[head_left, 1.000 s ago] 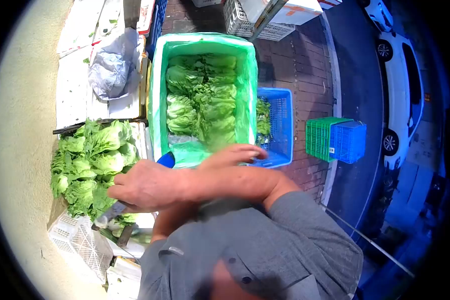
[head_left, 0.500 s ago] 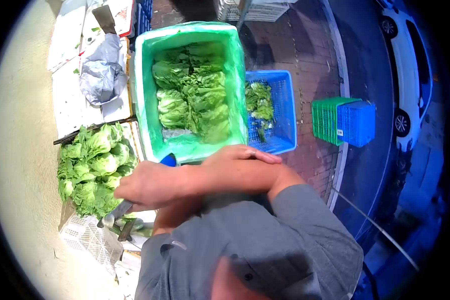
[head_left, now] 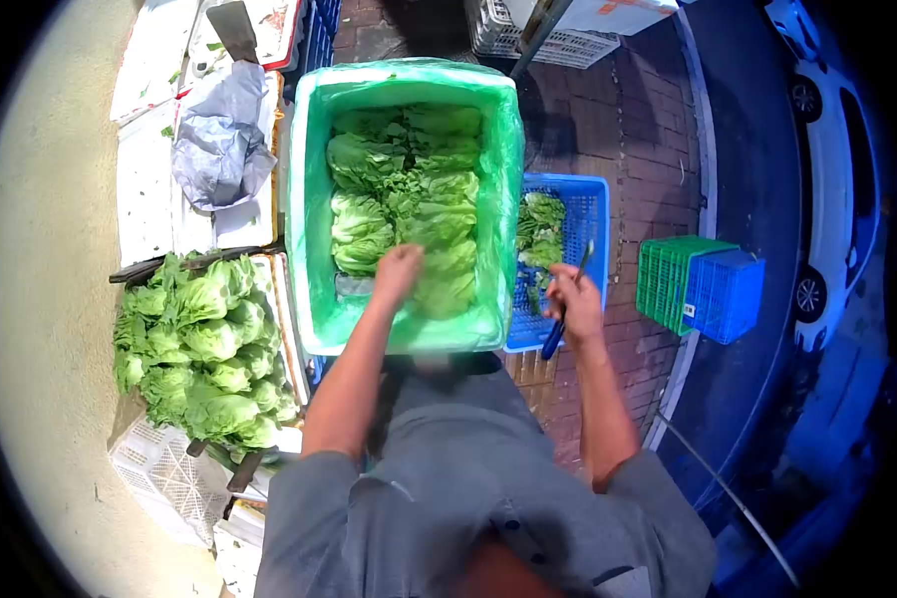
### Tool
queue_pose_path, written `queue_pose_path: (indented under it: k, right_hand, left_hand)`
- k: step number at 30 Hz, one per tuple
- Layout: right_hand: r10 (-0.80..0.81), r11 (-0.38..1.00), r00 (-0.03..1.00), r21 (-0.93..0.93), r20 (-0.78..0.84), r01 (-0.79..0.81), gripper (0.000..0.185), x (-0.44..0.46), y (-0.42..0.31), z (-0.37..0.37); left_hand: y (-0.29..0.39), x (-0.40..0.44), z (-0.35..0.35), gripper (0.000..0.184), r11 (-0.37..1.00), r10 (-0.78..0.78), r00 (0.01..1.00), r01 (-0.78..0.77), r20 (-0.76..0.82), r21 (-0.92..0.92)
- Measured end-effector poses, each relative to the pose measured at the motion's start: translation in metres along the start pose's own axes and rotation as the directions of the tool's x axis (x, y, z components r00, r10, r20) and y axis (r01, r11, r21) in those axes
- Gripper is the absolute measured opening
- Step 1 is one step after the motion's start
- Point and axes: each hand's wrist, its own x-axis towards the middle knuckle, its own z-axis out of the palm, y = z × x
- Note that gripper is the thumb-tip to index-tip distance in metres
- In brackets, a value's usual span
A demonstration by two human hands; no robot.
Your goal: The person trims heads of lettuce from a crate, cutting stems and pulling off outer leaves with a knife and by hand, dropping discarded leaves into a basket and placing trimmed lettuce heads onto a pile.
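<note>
A box lined with green plastic (head_left: 510, 149) holds rows of leafy lettuce (head_left: 448, 204). Over the lower part of these rows is my left hand (head_left: 399, 271), its fingers closed; anything inside them is hidden. My right hand (head_left: 576, 299) grips a knife with a blue handle (head_left: 553, 340), the handle pointing down and the narrow blade up. This hand is above the near part of a blue basket (head_left: 593, 224) that contains loose leaves (head_left: 540, 224). A heap of lettuce (head_left: 214, 344) lies on the left, apart from both hands.
Crumpled grey plastic (head_left: 219, 140) lies on white boards (head_left: 145, 189) at the upper left. A white mesh crate (head_left: 169, 473) stands below the heap. Green (head_left: 668, 279) and blue crates (head_left: 725, 294) are at the right, near the road and a parked car (head_left: 832, 189).
My crossed arms have come apart. My right hand has moved from the lettuce heap to the blue basket with the knife; my left hand has moved left, over the lined box.
</note>
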Motion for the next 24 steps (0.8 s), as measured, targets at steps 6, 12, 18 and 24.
queue_pose_path:
  k: [6, 12, 18, 24]
  right_hand:
    - [0.158, 0.984, 0.980, -0.103, 0.118, -0.146, 0.027, 0.017, 0.058, 0.053]
    - [0.175, 0.975, 0.975, -0.164, 0.139, -0.151, 0.029, 0.017, 0.082, 0.070]
    - [0.227, 0.972, 0.973, -0.075, 0.048, -0.223, 0.029, 0.014, 0.106, 0.020]
    - [0.323, 0.946, 0.941, -0.053, 0.097, -0.320, 0.031, 0.010, 0.112, 0.017]
  left_hand:
    - [0.048, 0.036, 0.019, 0.034, 0.998, 0.056, 0.995, -0.054, -0.078, 0.029]
    - [0.114, 0.097, 0.049, 0.040, 0.719, 0.457, 0.889, -0.369, -0.001, 0.589]
    - [0.171, 0.179, 0.104, 0.035, 0.304, 0.632, 0.761, -0.419, 0.148, 0.855]
    - [0.135, 0.191, 0.116, 0.034, 0.112, 0.571, 0.759, -0.450, 0.313, 0.886]
